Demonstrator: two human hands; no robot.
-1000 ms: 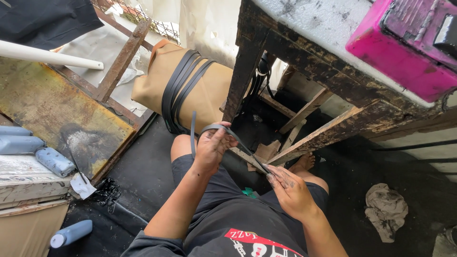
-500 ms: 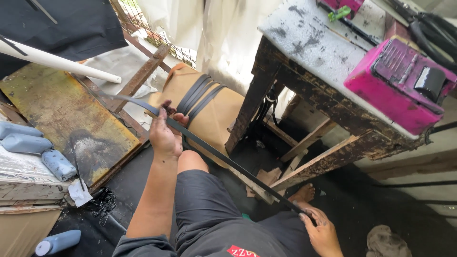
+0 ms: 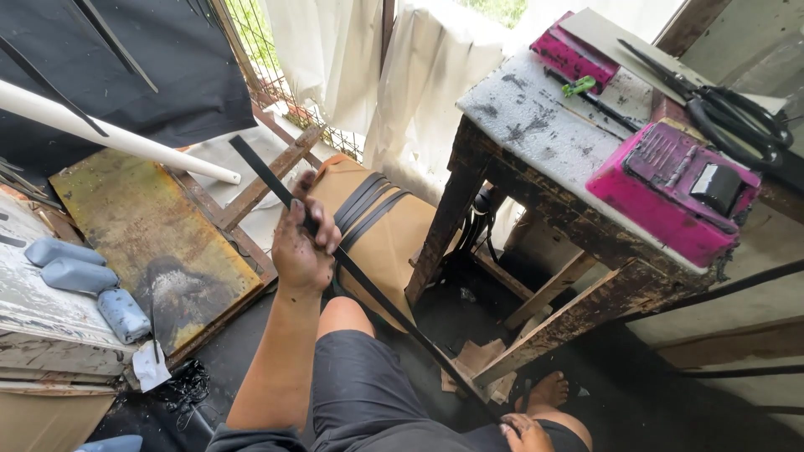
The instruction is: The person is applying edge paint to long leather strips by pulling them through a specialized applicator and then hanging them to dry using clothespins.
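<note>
left hand (image 3: 303,251) fisted round black strap (image 3: 368,289), pulled taut to right hand (image 3: 523,431) below; grip there unclear. strap could slip and whip.

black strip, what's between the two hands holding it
In the head view, the black strip runs taut from the left hand to the right hand, crossing the bare left knee and dark shorts.
</note>
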